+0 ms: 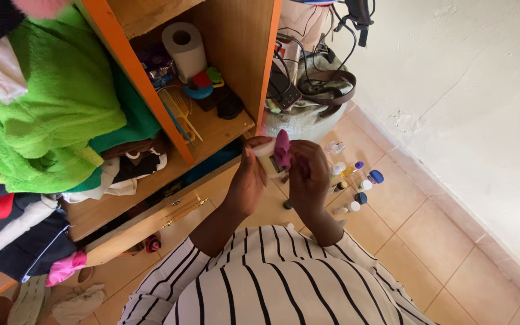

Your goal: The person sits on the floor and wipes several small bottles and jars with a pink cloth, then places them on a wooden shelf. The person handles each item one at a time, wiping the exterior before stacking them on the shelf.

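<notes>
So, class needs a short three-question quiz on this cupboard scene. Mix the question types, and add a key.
1. True or false: both hands, the left hand and the right hand, are on the small white bottle with a pink top.
2. The toilet roll stands: A) on the floor tiles, B) on a cupboard shelf.
3. What colour is the big towel?

Key: 1 true; 2 B; 3 green.

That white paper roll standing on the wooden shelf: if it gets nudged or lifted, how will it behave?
The white paper roll with a hollow core probably weighs little for its bulk and should squash slightly under a firm grip. It stands on end, so a push may tip it. Once on its side it would likely roll along the wooden shelf into the small coloured items beside it.
</notes>
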